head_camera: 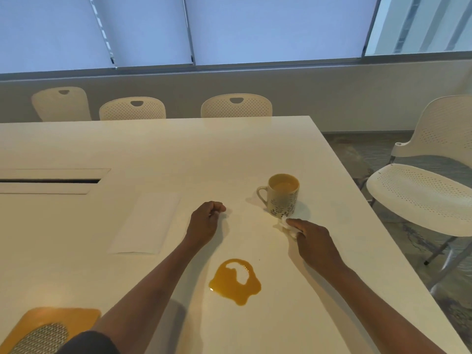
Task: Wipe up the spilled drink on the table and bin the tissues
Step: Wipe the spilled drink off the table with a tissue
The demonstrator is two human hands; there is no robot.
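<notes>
Spill [236, 281] (orange) unwiped; right hand [315, 242] grips tissue [287, 226], left hand [205, 222] fisted, empty.

white table [255, 149] | on it: mug [283, 196], orange spill [235, 282], flat white tissue [146, 223], orange pad [53, 325]

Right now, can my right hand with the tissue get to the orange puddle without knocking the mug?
Probably yes. The right hand holds the tissue just in front of the mug; the spill lies nearer you, with only bare table between, so you would be moving away from the mug.
</notes>
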